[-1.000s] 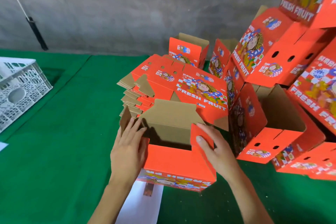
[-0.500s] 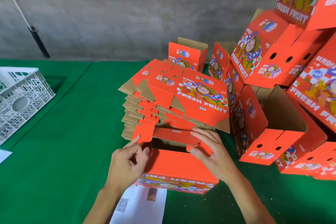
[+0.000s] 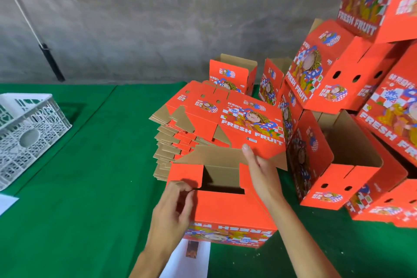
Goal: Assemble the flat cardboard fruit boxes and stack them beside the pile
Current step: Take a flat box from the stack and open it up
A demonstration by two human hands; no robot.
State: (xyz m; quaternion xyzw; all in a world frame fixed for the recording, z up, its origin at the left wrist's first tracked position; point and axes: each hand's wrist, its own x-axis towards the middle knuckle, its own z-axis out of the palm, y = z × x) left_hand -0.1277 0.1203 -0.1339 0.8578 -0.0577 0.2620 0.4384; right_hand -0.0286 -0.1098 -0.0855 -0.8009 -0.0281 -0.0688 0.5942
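Both forearms come up from the bottom edge of the view, bare, and lean in toward one another. The left hand (image 3: 173,207) is seen from the back, wrist bent a little, its fingers curled inward with the tips drawn close to the thumb in a pinching pose. The right hand (image 3: 261,174) sits higher and farther forward, turned so the thumb side faces up; its fingers are stretched out nearly straight and held together, the tips pointing up and away from the body. The right wrist runs almost straight from the forearm. The two hands are near each other but apart.
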